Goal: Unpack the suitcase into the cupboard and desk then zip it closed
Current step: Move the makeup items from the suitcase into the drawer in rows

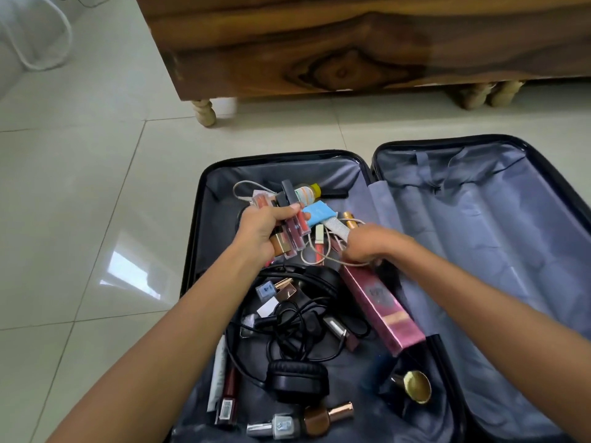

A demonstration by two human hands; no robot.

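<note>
Clutching lip glosses, left hand

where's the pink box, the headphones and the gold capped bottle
pink box (382,306): head view, on its long top face
headphones (297,380): head view, on the near ear cup
gold capped bottle (415,385): head view, on its gold cap
</note>
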